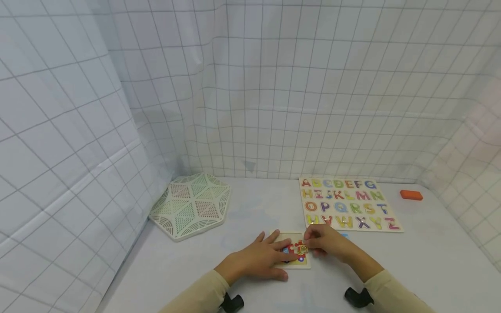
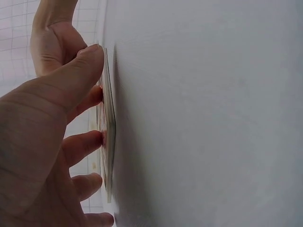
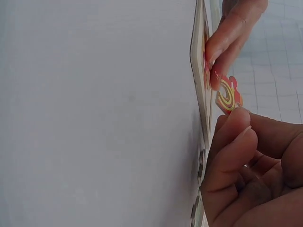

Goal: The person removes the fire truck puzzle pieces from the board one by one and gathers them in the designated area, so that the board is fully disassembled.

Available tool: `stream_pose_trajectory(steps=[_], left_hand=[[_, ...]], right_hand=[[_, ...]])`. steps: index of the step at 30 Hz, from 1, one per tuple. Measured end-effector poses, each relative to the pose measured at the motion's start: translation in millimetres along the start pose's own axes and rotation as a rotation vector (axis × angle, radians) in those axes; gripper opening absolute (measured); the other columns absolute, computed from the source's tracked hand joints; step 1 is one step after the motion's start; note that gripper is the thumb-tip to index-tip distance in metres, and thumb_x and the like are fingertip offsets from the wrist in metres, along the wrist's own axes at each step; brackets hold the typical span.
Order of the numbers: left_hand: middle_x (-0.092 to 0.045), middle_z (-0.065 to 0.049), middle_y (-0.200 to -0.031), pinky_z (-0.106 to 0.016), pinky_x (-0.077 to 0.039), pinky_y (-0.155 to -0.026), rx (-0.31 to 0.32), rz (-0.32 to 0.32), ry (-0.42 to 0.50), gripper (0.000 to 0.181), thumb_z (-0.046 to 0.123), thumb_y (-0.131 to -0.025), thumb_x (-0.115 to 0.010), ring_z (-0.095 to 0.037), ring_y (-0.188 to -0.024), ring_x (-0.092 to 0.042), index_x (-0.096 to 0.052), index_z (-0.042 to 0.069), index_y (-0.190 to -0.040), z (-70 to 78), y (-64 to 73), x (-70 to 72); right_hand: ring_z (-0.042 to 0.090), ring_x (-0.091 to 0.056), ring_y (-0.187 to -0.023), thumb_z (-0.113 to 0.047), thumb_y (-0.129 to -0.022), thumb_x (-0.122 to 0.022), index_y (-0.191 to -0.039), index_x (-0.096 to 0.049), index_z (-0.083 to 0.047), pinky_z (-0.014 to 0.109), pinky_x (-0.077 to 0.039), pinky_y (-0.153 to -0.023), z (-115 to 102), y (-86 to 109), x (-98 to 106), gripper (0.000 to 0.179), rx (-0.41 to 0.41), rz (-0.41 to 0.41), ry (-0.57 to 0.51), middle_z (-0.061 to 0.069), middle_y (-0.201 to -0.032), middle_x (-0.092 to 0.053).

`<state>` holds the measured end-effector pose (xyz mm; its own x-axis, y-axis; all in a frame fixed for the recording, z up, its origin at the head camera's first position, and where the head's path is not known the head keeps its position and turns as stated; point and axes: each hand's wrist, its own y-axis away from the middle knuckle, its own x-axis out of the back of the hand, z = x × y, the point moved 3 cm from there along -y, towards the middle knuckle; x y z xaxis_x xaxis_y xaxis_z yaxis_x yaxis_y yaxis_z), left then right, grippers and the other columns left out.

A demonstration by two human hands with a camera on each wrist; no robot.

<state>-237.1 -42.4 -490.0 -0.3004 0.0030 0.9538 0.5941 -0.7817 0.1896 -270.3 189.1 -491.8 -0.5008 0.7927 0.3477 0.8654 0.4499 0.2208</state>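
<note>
A small wooden jigsaw board [image 1: 307,264] with a pale rim lies on the table in the head view. My left hand [image 1: 260,259] rests on it with spread fingers, the fingertips touching its picture pieces. My right hand [image 1: 330,243] pinches a red jigsaw piece [image 3: 229,94] with a yellow spiral between thumb and fingertips. That piece is tilted, over the board's right side. In the left wrist view, the board [image 2: 111,118] appears edge-on beneath the left fingers. Part of the board's picture is hidden under the left hand. A bit of blue [image 1: 345,235] shows just behind the right hand.
Behind the right hand lies an alphabet puzzle board [image 1: 354,228] with coloured letters. An orange block [image 1: 411,195] sits at the far right. A white patterned hexagonal panel [image 1: 220,221] lies at the left. Gridded white cloth [image 1: 250,108] rises around the table.
</note>
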Motion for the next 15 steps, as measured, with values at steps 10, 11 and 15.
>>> stream_pose_trajectory(steps=[10,11,15], left_hand=[[-0.028,0.008,-0.167,-0.068,-0.023,-0.117,0.009,0.000,0.038,0.059,0.063,-0.096,-0.056,-0.038,-0.156,-0.017,-0.043,0.049,-0.151,1.7,1.4,1.4],[-0.028,0.008,-0.167,-0.068,-0.023,-0.117,0.009,0.000,0.045,0.058,0.063,-0.096,-0.057,-0.037,-0.156,-0.017,-0.044,0.049,-0.151,1.6,1.6,1.5],[-0.029,0.008,-0.167,-0.068,-0.022,-0.117,0.013,-0.004,0.055,0.058,0.064,-0.095,-0.057,-0.036,-0.156,-0.016,-0.044,0.049,-0.151,0.9,1.8,0.4]], right_hand=[[0.015,-0.052,-0.065,-0.021,-0.100,-0.066,-0.103,-0.061,0.000,0.027,-0.046,-0.054,29.9,39.9,60.1,0.022,-0.066,0.017,0.012,0.006,-0.078,-0.058],[0.015,-0.052,-0.065,-0.021,-0.101,-0.065,-0.103,-0.061,0.000,0.027,-0.046,-0.054,33.5,44.8,66.5,0.022,-0.081,0.023,0.020,0.005,-0.077,-0.058],[0.014,-0.052,-0.064,-0.018,-0.101,-0.064,-0.102,-0.061,0.001,0.025,-0.045,-0.054,46.7,59.9,85.6,0.019,-0.122,0.041,0.050,0.004,-0.075,-0.057]])
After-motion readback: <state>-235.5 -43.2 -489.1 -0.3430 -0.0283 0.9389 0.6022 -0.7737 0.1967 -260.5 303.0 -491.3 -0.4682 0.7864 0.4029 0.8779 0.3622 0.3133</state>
